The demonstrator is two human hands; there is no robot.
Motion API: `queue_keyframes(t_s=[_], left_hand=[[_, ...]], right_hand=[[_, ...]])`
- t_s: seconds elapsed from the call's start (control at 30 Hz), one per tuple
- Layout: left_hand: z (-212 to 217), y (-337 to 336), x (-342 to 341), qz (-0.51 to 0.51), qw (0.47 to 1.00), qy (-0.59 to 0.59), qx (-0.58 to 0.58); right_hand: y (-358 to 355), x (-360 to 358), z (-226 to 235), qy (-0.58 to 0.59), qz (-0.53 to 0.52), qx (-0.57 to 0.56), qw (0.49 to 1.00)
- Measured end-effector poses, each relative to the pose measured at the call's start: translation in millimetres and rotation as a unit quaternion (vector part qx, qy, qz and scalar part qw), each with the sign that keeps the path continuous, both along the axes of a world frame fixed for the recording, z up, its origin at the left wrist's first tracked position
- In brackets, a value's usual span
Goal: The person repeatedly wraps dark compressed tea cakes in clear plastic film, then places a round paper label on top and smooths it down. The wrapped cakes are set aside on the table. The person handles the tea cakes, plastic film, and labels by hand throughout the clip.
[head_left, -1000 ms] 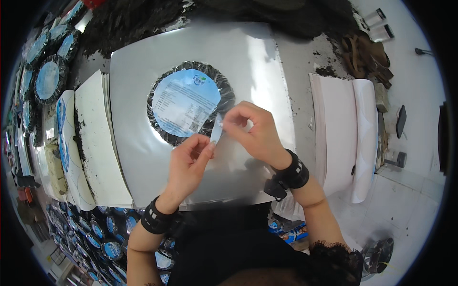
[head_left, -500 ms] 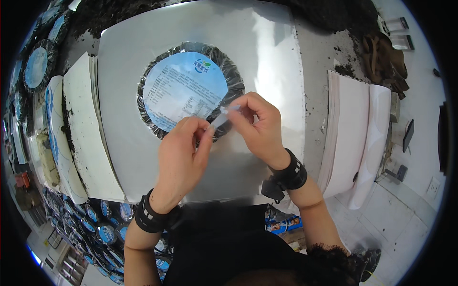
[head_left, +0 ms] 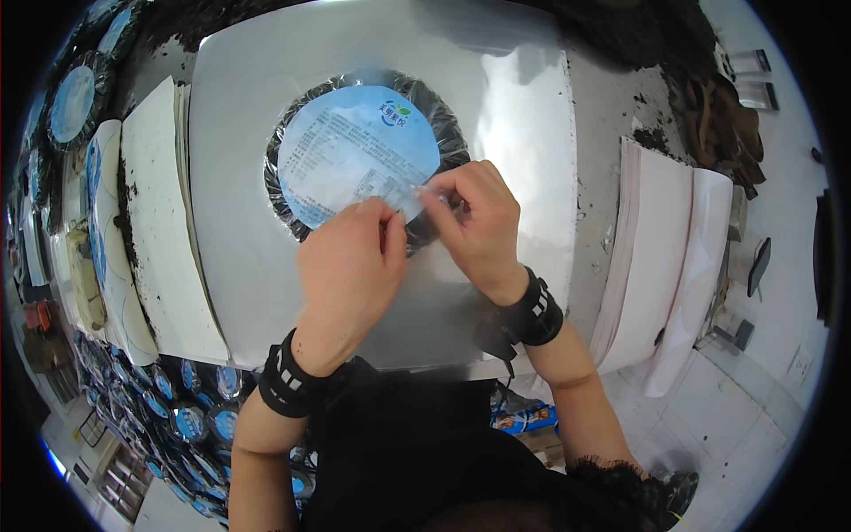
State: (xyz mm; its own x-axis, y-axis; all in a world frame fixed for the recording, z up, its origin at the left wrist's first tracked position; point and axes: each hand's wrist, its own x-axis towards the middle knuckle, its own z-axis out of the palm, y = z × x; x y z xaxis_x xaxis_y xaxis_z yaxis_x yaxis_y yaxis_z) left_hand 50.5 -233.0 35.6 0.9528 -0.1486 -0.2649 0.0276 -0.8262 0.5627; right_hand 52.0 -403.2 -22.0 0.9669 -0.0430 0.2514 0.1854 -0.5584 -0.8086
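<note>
One round, blue-labelled, film-wrapped dark disc (head_left: 362,152), lying flat on a silvery sheet (head_left: 239,293) atop the bench (head_left: 596,199), with left hand (head_left: 352,257) and right hand (head_left: 479,220) at the disc's near right edge, both pinching one small pale strip (head_left: 410,201).

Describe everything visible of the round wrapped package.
The round package is a dark disc in shiny, wrinkled film, likely plastic. A printed pale-blue label covers most of its top. It lies flat on the silvery sheet. The left hand and right hand overlap its near-right edge; contact is unclear.
</note>
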Motion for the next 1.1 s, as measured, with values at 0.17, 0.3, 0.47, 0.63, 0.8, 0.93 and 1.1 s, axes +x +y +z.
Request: queue_keyframes(t_s=[0.17,0.3,0.47,0.63,0.8,0.93,1.1], left_hand=[[-12.5,-6.8,-0.4,0.014,0.997,-0.076,0.007],[-13.1,4.6,1.0,-0.005,0.996,-0.088,0.022],[-11.5,32.1,-11.1,0.075,0.988,-0.058,0.124],[-14.3,56.0,-25.0,0.078,0.985,-0.151,-0.020],[-47.9,82.1,3.4,0.263,0.900,-0.028,-0.347],[-63.7,125.4,24.1,0.240,0.853,0.121,-0.447],[22.3,240.0,56.6,0.266,0.928,-0.063,-0.255]], right_hand=[[1.4,1.7,-11.4,-0.044,0.000,-0.039,0.998],[5.3,-2.4,-14.3,-0.018,-0.027,-0.030,0.999],[-0.5,-1.6,-6.4,0.006,-0.058,-0.019,0.998],[-17.2,15.6,-7.1,-0.017,-0.148,-0.130,0.980],[-34.4,26.1,8.2,0.152,-0.063,0.086,0.983],[-60.7,73.5,35.8,0.100,-0.154,0.060,0.981],[-77.2,209.3,2.3,0.066,-0.210,0.556,0.802]])
